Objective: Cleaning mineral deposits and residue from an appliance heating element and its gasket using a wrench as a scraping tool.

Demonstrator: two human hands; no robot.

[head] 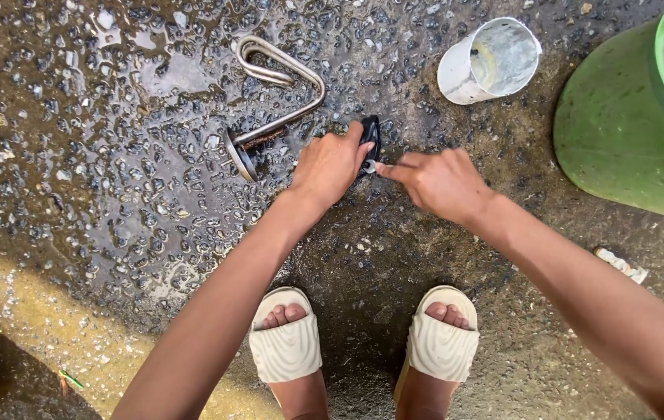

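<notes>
My left hand point(330, 166) grips a small black part point(370, 136) against the wet stony ground. My right hand point(435, 183) is closed on a small metal tool point(368, 166), its tip touching the black part next to my left thumb. A bent metal heating coil with a round flange point(274, 97) lies just left of the black part. How the black part and the coil are connected is hidden by my left hand.
A white cylindrical cup point(489, 61) lies tipped on the ground at the upper right. A large green container point(635, 117) fills the right edge. My feet in cream slides point(363, 346) stand below. A puddle point(169, 74) covers the upper left ground.
</notes>
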